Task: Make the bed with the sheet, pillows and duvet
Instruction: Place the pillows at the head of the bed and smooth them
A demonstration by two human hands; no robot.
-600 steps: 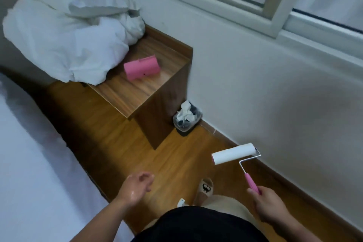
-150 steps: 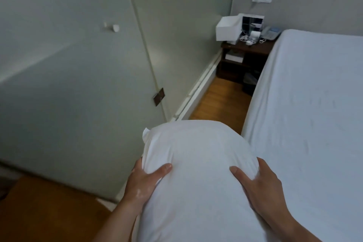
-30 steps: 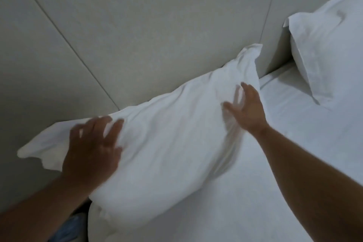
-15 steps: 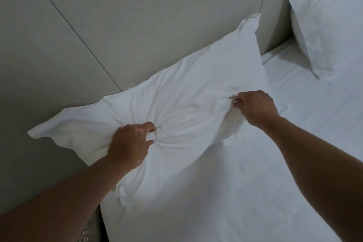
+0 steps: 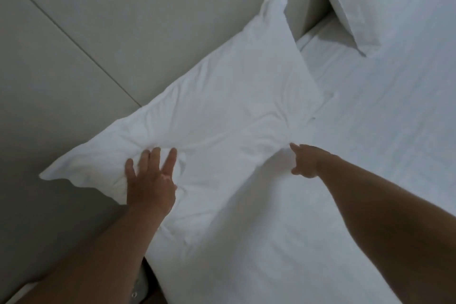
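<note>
A white pillow (image 5: 222, 111) leans against the grey headboard (image 5: 123, 20) at the left end of the bed, creased where it was gripped. My left hand (image 5: 150, 180) lies over its lower left part with fingers spread and straight. My right hand (image 5: 306, 161) is at the pillow's lower right edge with fingers loosely extended, holding nothing. A second white pillow (image 5: 385, 0) stands at the upper right. The white sheet (image 5: 370, 143) covers the mattress.
The bed's left edge drops to a dark gap (image 5: 148, 286) near my left forearm. The headboard panels run along the top and left. No duvet is in view.
Half a second ago both hands gripped bunches of the pillow fabric. Now both have let go and opened, the left resting flat on the pillow, the right drawn slightly back.
</note>
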